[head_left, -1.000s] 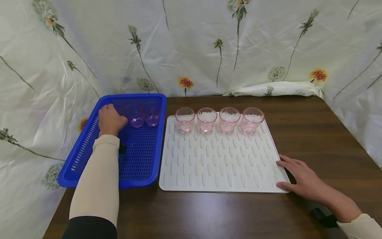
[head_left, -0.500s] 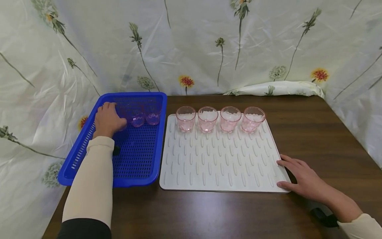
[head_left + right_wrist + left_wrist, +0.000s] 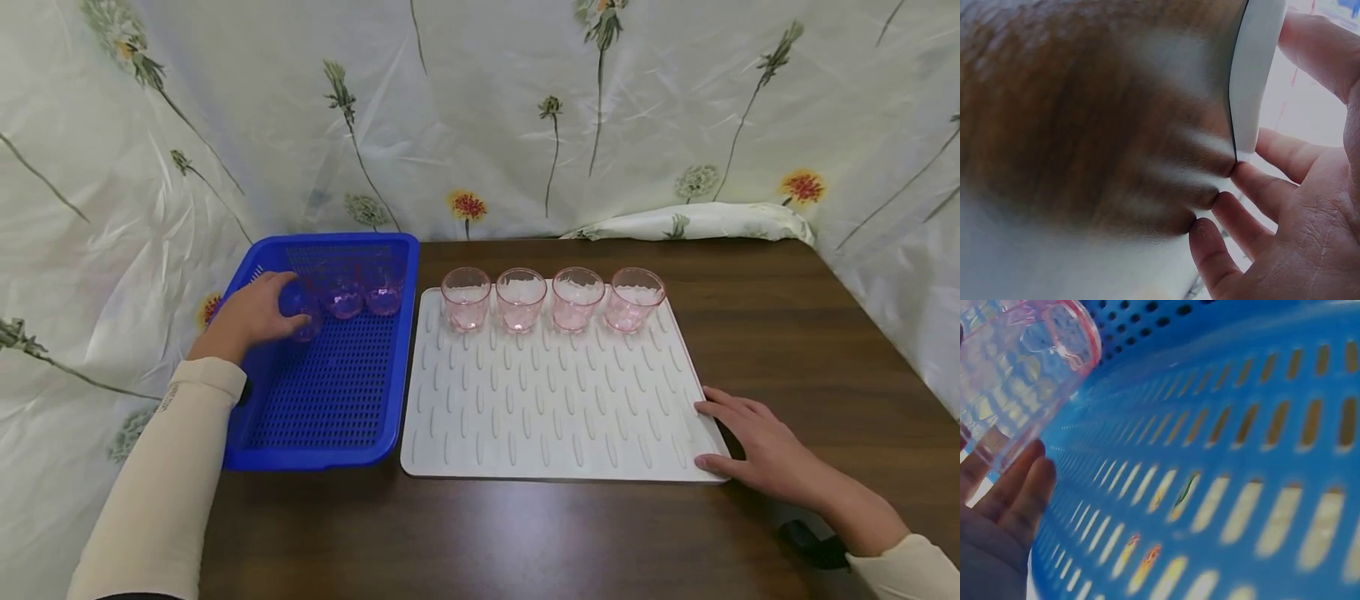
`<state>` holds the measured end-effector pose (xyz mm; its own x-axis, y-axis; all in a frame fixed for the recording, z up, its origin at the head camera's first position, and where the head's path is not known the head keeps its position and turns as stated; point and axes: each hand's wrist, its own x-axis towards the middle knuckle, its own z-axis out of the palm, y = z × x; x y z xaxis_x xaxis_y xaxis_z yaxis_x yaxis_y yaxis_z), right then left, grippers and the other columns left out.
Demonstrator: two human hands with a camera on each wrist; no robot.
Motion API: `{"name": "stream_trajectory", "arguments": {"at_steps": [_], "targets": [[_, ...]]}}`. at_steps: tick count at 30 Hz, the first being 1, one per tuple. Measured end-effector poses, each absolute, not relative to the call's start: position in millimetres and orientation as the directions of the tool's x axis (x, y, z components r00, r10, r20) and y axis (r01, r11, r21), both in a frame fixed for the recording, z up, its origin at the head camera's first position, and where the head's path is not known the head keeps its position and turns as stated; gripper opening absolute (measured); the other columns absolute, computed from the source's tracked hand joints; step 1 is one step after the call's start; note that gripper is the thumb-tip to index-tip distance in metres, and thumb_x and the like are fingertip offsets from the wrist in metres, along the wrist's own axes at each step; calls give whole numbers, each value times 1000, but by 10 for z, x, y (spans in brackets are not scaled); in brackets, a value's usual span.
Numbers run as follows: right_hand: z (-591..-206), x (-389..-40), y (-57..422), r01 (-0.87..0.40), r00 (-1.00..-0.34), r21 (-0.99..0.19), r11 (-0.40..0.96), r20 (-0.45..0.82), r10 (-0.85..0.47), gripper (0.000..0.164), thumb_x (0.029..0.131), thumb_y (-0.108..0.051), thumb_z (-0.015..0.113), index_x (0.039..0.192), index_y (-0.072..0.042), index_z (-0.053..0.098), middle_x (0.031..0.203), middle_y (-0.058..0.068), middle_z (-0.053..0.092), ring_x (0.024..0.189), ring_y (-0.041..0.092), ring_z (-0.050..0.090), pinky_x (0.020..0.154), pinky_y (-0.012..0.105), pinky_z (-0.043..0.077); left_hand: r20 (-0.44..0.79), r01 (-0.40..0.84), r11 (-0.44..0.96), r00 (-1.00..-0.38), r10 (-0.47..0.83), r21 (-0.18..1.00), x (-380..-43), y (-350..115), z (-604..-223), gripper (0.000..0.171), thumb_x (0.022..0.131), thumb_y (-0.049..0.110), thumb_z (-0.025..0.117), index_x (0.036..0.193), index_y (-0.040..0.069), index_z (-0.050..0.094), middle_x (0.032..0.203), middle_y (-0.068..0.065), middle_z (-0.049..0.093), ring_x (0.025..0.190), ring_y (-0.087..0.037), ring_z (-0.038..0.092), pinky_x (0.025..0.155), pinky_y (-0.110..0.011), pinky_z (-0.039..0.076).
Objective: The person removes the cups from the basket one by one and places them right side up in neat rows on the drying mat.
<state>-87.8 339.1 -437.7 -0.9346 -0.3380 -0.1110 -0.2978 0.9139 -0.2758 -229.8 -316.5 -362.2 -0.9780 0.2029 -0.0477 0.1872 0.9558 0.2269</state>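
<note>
My left hand (image 3: pixel 255 310) grips a clear pink drinking glass (image 3: pixel 1029 375) inside the blue plastic basket (image 3: pixel 315 458). In the left wrist view the glass lies tilted over the fingers, close to the slotted basket wall. Two more glasses, one of them this glass (image 3: pixel 383 293), stand beside it toward the back of the basket. My right hand (image 3: pixel 765 450) rests at the right edge of a white ridged drainer tray (image 3: pixel 555 417), fingers spread. In the right wrist view, fingertips touch the dark tabletop and the thumb lies by the tray's edge (image 3: pixel 1254 81).
Several pink glasses, including this end glass (image 3: pixel 634 302), stand upright in a row along the tray's back edge. The basket sits directly left of the tray on a brown wooden table (image 3: pixel 525 542). A floral curtain (image 3: pixel 480 108) hangs behind and at both sides.
My left hand has shifted left and slightly nearer, its forearm swinging outward, and the glass in it now shows. My right hand, the tray and its glasses have stayed put.
</note>
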Motion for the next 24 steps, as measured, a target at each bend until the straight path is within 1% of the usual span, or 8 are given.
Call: {"name": "stream_trajectory", "arguments": {"at_steps": [5,8,11,12,15,18,19,24], "targets": [[-4376,-873,3387,-304,-933,-274,912,-105,-343,81,79,-49,78,139,-1,50,150,29,40,127,51,38,95,72,38,-72,189,921,-971,226,342,-2220,-3174,-3677,81,87,34,71,148,-5,36,149,-33,38,137,-51,37,111,-66,32],[-4377,-867,3397,-303,-935,-275,913,-100,-340,81,79,-49,78,139,-1,50,150,29,40,127,51,38,95,71,37,-101,188,878,-961,256,440,-2202,-3175,-3690,86,85,30,75,150,-5,31,148,-34,38,134,-51,41,109,-66,34],[-4381,-864,3405,-305,-936,-272,913,-94,-340,81,79,-48,78,139,-1,50,149,29,40,127,51,39,95,70,38,-149,155,805,-946,288,572,-2181,-3190,-3717,91,84,19,76,152,-8,22,145,-38,39,126,-53,50,105,-63,41],[-4383,-864,3405,-306,-935,-271,913,-94,-341,81,79,-48,78,139,-1,50,149,29,40,127,51,39,95,70,38,-153,135,783,-947,282,607,-2176,-3199,-3743,91,83,16,77,151,-8,22,141,-37,43,118,-48,58,101,-57,47],[-4392,-860,3406,-311,-934,-271,911,-91,-346,81,79,-47,79,139,0,50,149,29,40,126,52,39,95,70,38,-177,101,719,-937,301,688,-2162,-3229,-3781,90,82,10,76,148,-10,19,137,-39,45,112,-50,61,96,-55,52],[-4396,-857,3408,-311,-934,-269,911,-89,-345,81,79,-47,79,138,-1,50,149,29,40,126,51,39,94,70,38,-209,68,683,-925,316,727,-2163,-3237,-3789,88,84,8,74,148,-9,16,139,-39,44,116,-50,59,97,-53,52],[-4398,-856,3411,-313,-934,-269,911,-85,-346,81,79,-47,79,138,0,50,149,29,41,126,51,39,94,70,38,-233,53,670,-914,331,741,-2163,-3239,-3776,88,86,8,72,149,-9,13,143,-41,40,122,-56,52,100,-59,49],[-4394,-868,3418,-320,-933,-277,906,-75,-353,80,79,-46,79,138,0,50,148,29,41,126,51,39,94,69,38,-297,-21,628,-893,338,778,-2188,-3260,-3807,88,90,6,67,152,-7,6,149,-40,34,130,-54,48,106,-58,44]]}}
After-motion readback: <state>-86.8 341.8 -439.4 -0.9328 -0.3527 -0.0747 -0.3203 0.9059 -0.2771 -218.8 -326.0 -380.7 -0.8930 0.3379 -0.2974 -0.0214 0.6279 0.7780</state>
